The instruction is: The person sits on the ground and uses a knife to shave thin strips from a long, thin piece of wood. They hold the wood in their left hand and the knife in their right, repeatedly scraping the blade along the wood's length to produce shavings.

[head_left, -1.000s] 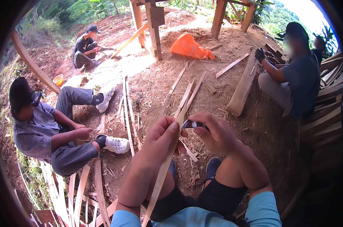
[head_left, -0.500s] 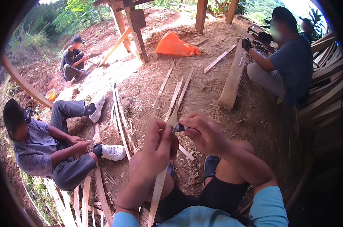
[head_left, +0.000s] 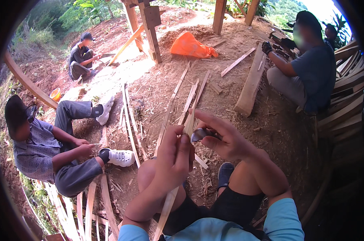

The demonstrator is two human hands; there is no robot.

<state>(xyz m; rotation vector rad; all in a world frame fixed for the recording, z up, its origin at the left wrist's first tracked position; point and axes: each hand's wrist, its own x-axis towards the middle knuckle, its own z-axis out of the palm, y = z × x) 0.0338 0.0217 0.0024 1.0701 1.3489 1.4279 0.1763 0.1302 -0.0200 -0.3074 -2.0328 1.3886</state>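
The ground (head_left: 270, 132) is bare reddish-brown dirt strewn with wood shavings. Long thin bamboo strips (head_left: 127, 120) lie on it, some running side by side toward a wooden post (head_left: 151, 32). A thick plank (head_left: 252, 82) rests at a slant near the seated person on the right, with a thinner slat (head_left: 237, 62) just beyond it. An orange bag (head_left: 190, 46) lies crumpled near the posts, and a small orange container (head_left: 55, 94) sits at the left edge

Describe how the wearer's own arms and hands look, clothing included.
Both forearms are bare, with no gloves, watch or rings visible. The left hand and right hand show uncovered fingers. Light blue short sleeves cover the upper arms at the picture's lower edge.
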